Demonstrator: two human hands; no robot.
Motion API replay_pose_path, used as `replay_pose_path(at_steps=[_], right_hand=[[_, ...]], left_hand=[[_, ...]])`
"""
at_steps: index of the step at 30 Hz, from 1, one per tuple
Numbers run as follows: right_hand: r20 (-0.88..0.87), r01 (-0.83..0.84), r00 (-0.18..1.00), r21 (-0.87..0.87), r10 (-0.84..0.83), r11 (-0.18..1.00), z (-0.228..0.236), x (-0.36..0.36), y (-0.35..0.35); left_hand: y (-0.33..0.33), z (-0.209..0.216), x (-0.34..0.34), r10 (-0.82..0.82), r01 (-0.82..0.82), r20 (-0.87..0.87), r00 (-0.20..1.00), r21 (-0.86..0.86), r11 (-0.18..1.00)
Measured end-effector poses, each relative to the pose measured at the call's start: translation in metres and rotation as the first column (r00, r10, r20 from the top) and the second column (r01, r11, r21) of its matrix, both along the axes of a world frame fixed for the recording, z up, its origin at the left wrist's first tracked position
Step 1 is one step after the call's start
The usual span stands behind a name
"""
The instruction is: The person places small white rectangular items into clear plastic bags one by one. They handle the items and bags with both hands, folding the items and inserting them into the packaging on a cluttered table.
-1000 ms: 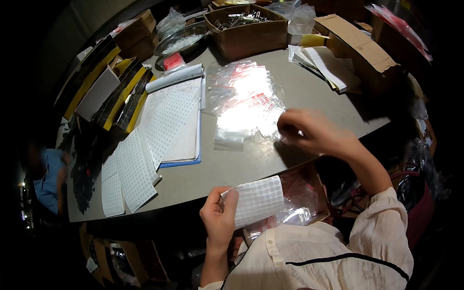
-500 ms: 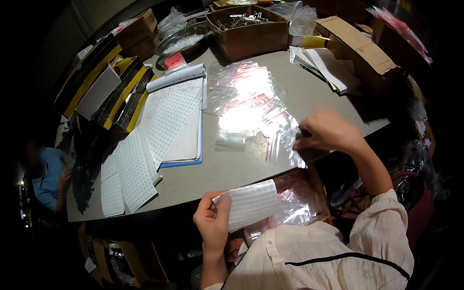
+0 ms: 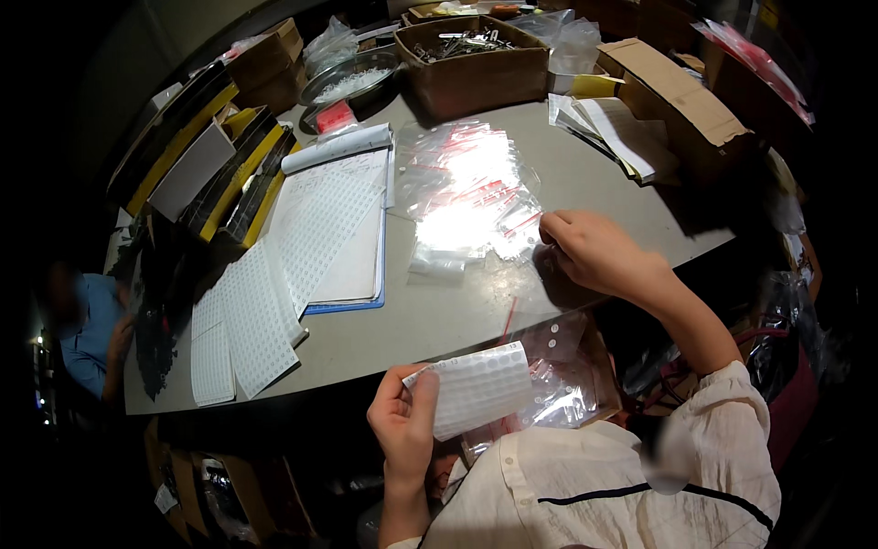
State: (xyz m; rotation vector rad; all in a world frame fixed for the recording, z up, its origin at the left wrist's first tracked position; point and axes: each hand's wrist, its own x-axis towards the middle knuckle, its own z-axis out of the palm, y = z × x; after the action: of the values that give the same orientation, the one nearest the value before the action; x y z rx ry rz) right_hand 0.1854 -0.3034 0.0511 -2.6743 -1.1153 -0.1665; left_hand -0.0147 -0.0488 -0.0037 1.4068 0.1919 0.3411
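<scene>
My left hand [image 3: 402,416] grips a sheet of round stickers [image 3: 480,389] between thumb and fingers, at the table's near edge. My right hand [image 3: 599,252] is closed, its fingertips pressed together at the right edge of a pile of clear zip bags [image 3: 457,188] with red strips. Whether a bag is in those fingers is hidden. Below, a box [image 3: 604,371] holds more clear bags [image 3: 567,393] with small round stickers on them. One clear bag [image 3: 553,337] lies at its upper side, near the table edge.
Sticker sheets [image 3: 256,320] overlap a clipboard [image 3: 352,297] on the left. Black-and-yellow boxes [image 3: 229,183] stand behind them. Far back are a round bowl [image 3: 352,82] of small white pieces and a carton [image 3: 471,78] of metal parts. A person in blue [image 3: 91,320] is at far left.
My right hand has moved slightly left and up toward the pile. Bags at the pile's near right end have left that spot, and a bag now lies over the box. My left hand has barely moved.
</scene>
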Motion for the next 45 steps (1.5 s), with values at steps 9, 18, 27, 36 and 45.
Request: replay_pose_path(at_steps=[9,18,27,36,45], right_hand=[[0.006,0.248,0.969,-0.09,-0.249,0.964,0.008,-0.003,-0.027],[-0.283,-0.266,0.904,0.217,0.321,0.939,0.03,-0.06,0.002],[-0.124,-0.453,0.857,0.285,0.501,0.845,0.013,-0.08,0.034],[0.095,-0.426,0.904,0.296,0.417,0.855,0.0,-0.056,0.02],[-0.317,0.093,0.945,0.033,-0.078,0.995,0.002,0.049,-0.003]], left_hand=[[0.0,0.002,-0.002,-0.001,0.001,0.017,1.0,0.004,1.0],[-0.017,0.011,0.003,-0.077,0.077,-0.003,0.997,0.07,0.995],[-0.028,0.008,0.008,-0.126,0.125,-0.02,0.992,0.327,0.937],[-0.021,-0.004,0.02,-0.101,0.132,-0.176,0.979,0.173,0.976],[-0.015,-0.009,0.02,-0.079,0.102,-0.151,0.985,0.153,0.983]])
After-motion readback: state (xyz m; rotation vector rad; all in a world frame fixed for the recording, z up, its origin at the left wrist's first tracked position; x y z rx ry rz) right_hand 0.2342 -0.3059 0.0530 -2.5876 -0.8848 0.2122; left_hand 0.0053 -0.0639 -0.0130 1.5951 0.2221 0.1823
